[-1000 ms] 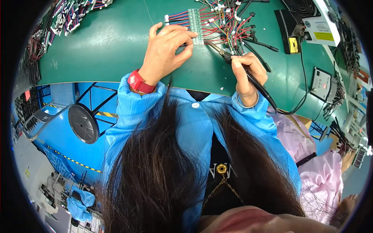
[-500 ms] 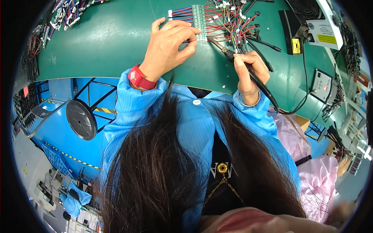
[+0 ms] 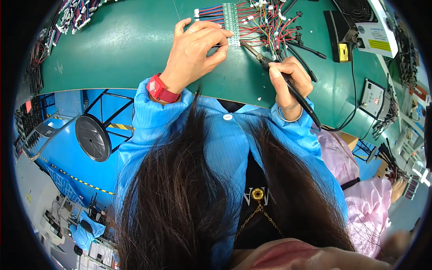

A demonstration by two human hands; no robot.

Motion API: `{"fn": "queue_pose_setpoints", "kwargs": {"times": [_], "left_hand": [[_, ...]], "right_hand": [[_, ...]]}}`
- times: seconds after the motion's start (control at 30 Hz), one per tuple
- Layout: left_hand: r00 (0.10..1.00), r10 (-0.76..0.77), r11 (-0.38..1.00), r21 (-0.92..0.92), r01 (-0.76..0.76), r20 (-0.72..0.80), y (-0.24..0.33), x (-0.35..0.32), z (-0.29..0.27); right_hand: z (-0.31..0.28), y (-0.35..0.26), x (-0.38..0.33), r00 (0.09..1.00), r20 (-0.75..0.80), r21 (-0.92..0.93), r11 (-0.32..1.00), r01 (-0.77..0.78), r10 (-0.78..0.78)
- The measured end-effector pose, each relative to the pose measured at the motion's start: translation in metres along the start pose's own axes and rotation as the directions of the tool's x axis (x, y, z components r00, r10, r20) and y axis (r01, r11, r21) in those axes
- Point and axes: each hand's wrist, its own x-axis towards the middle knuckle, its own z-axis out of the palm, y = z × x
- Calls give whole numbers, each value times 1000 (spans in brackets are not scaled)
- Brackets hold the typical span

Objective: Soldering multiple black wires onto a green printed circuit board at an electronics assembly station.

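Note:
A green strip of joined circuit boards (image 3: 231,22) lies at the far middle of the table, with blue, red and black wires (image 3: 210,17) on its left side and red and black wires (image 3: 250,35) on its right. Over its near end is my left hand (image 3: 194,51), fingers curled at the board's left edge. A thin strand, apparently solder wire (image 3: 176,10), runs down to that hand; its end is hidden. My right hand (image 3: 290,83) grips a soldering iron (image 3: 266,63) like a pen. The iron's tip points at the near right corner of the board.
Loose wires with connectors (image 3: 279,31) spread right of the board. An iron stand (image 3: 338,38), a white device with a fan (image 3: 378,33) and a control box (image 3: 374,100) stand at the right. Wire bundles (image 3: 76,15) lie far left. A co-worker's pink sleeve (image 3: 366,207) shows lower right.
The soldering iron and my right hand have shifted very slightly, with the tip still by the board's near corner. My left hand stays nearly where it was.

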Motion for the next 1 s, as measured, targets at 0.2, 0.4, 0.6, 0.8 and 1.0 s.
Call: {"fn": "queue_pose_setpoints", "kwargs": {"times": [0.2, 0.4, 0.6, 0.8, 1.0], "left_hand": [[1000, 0, 1000, 1, 0, -7, -3, -1, -1], [1000, -5, 999, -37, 5, -14, -6, 1, -1], [1000, -10, 1000, -28, 9, -29, -6, 0, 3], [1000, -2, 1000, -5, 2, -21, -6, 0, 2], [1000, 6, 1000, -6, -6, -22, -6, 0, 2]], "right_hand": [[4, 1, -4, 988, -70, -91, 987, 134, -141], [3, 2, -5, 991, -91, -10, 996, 94, -95], [3, -4, -3, 999, -20, 33, 999, -38, 39], [3, -5, -3, 998, -15, 26, 998, -64, 64], [5, -1, -2, 999, -18, 41, 999, -32, 33]]}}
